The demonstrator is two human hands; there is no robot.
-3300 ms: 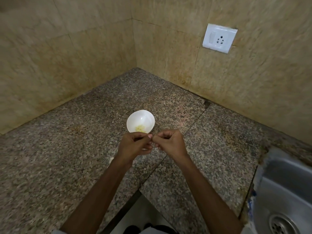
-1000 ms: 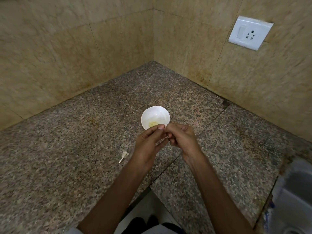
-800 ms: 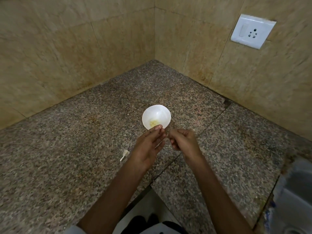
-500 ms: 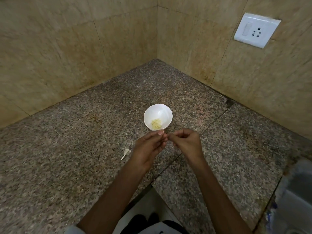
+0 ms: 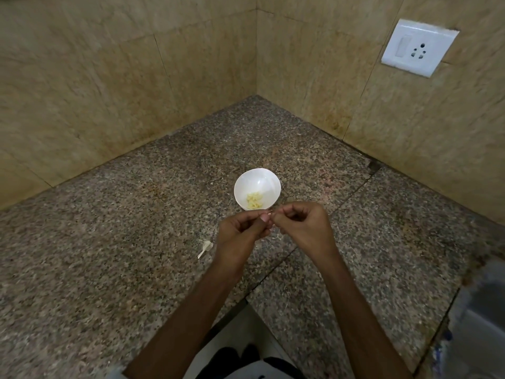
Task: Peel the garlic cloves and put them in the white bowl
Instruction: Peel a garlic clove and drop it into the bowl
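Two tiled walls of mottled, stone-like beige meet in a corner, with thin joints between the large square tiles and darker staining low down near the counter. The counter below them is speckled granite, grey-brown with a dull polish, laid in slabs; a dark straight seam runs diagonally across it. At the lower right edge a blurred metal sink is let into the stone.

Two bare forearms reach in from the bottom. The left hand and right hand are held above the counter just on the near side of the bowl. Both have their fingers curled in, and their fingertips meet. Between them they pinch a garlic clove, of which only a tiny pale sliver shows; the rest is hidden by the fingers.

A white rectangular plastic wall socket with a rocker switch sits high on the right wall.

The white bowl is round, smooth and glossy. It stands upright on the counter just beyond the hands. At its bottom lies a small heap of peeled garlic, pale yellow and lumpy.

A papery white garlic skin, thin with a stalk-like tail, lies on the granite just left of the left wrist.
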